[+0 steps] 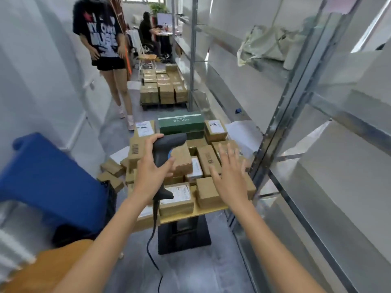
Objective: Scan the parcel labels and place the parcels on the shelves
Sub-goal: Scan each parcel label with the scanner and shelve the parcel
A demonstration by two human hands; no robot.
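Here, left hand (153,168) gripping scanner (167,144), right hand (229,174) spread

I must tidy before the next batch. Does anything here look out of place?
Yes. Several small brown cardboard boxes lie tumbled on the grey floor, left of the stacked parcels; they seem to have slid off.

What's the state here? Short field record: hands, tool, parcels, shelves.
left hand: left hand grips the black handheld barcode scanner, cable hanging down
right hand: right hand open, fingers spread above the brown cardboard parcels
parcels: piled on a flat cardboard sheet, several with white labels; a green box at the far end
shelves: grey metal shelving to the right
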